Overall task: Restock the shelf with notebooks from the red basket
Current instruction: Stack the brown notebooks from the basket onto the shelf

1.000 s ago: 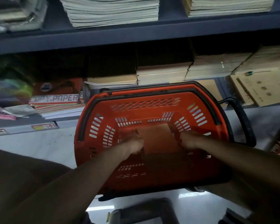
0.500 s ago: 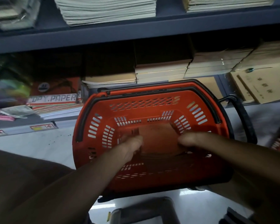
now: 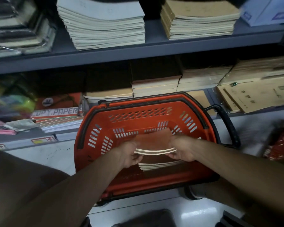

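Both hands, left hand (image 3: 129, 154) and right hand (image 3: 181, 150), clamp the notebooks (image 3: 152, 141) by their side edges above the red basket (image 3: 95, 128); lift them level so none slips.

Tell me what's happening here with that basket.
A person is bent over a red basket on the floor in front of a stationery shelf. The left hand and the right hand each grip one end of a small bunch of brown-covered notebooks, held above more notebooks lying in the basket. The bunch has not reached the shelf yet, where other stacks already sit.
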A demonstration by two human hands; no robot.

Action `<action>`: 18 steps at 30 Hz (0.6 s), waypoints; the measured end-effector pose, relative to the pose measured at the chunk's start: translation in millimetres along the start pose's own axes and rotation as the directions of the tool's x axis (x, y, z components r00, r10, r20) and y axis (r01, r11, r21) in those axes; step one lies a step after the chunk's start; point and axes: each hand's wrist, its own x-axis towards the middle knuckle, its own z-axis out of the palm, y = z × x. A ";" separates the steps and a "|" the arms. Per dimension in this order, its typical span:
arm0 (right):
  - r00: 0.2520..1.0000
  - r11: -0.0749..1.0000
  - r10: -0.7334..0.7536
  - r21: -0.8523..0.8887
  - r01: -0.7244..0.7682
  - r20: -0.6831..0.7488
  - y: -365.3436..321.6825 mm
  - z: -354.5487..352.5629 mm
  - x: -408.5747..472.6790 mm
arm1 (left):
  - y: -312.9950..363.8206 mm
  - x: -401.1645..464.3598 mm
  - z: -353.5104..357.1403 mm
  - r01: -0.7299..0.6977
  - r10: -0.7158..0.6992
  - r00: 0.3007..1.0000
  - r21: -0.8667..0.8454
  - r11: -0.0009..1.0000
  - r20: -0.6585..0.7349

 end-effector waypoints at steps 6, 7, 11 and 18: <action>0.991 0.986 -0.130 0.096 0.133 -0.035 0.9 -11.3 -34.9 | -4.8 -35.7 5.8 -0.109 0.114 0.991 -0.075 0.991 0.065; 0.986 0.983 -0.158 0.083 0.162 -0.049 2.8 -13.5 -39.2 | -6.8 -41.6 7.3 -0.142 0.147 0.987 -0.079 0.987 0.067; 0.955 0.960 -0.277 0.003 0.279 -0.105 14.1 -19.4 -58.6 | -16.2 -68.4 10.6 -0.242 0.249 0.962 -0.075 0.967 0.111; 0.891 0.906 -0.420 -0.034 0.421 -0.173 34.8 -28.3 -86.0 | -29.0 -100.6 15.8 -0.323 0.325 0.930 -0.046 0.945 0.169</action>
